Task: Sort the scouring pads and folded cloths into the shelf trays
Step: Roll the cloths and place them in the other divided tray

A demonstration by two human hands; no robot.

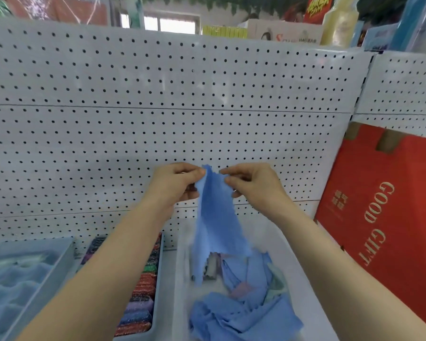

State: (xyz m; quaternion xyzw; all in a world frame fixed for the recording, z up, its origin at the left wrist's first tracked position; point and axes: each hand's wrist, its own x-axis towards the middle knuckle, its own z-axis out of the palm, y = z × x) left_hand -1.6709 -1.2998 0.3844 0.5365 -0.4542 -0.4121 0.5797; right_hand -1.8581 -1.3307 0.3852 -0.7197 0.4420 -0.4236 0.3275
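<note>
Against white pegboard [158, 94], over the shelf: blue cloth [214, 217] pinched at its top edge by left hand [172, 185] and right hand [253, 183], fingers [192, 171] of both curled tight on it. Lower end hanging into white bin [298, 262] of loose blue cloths [231, 316]. Left of bin, narrow tray [159, 279] packed with glittery pads [143, 286]; beyond it, sponge tray [54, 262]. At right, red box [379, 205] lettered "GOOD GIFT".
</note>
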